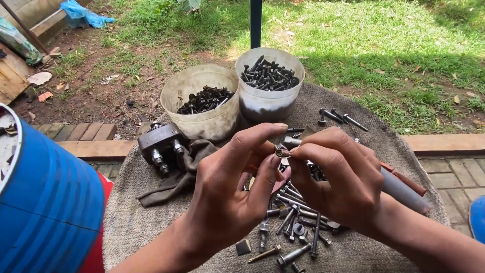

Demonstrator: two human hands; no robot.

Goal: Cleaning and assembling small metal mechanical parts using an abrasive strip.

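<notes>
My left hand point(230, 189) and my right hand point(336, 177) meet in the middle of the view, above a grey cloth-covered surface point(141, 222). Between their fingertips they pinch a small metal nut or bolt piece point(282, 151). Both hands touch it; which one carries it I cannot tell. Right below the hands lies a loose pile of several bolts and nuts point(295, 222).
Two pale plastic tubs point(202, 98) point(269, 81) full of dark bolts stand at the back. A dark metal part point(160, 144) rests on a brown rag point(184, 172). A blue drum point(48, 202) stands at left, a grey tube point(404, 189) at right, three bolts point(338, 117) behind.
</notes>
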